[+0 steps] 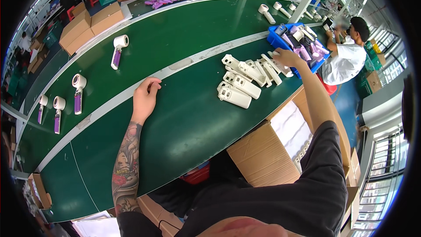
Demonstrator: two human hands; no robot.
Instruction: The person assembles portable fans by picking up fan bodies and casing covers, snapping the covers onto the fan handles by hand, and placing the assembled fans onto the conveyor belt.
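My left hand (146, 98) rests on the green work surface against the grey strip, its fingers loosely curled with nothing visible in them. To the right, my right hand (287, 58) is closed at the upper end of a white plastic handle shell (271, 62); its fingertips are partly hidden. Beside it lies a loose pile of several similar white shells (242, 88), long, hollow and notched at one end. Just past my right hand stands a blue bin (276, 40) with purple cells, white shells and dark parts heaped in it.
White handheld units with purple cells (78, 94) stand along the green belt (184, 30) at left; more white units (265, 14) lie at far right. An open cardboard box (258, 156) abuts the near edge. Co-workers sit across the belt and at right, near a white post (307, 0).
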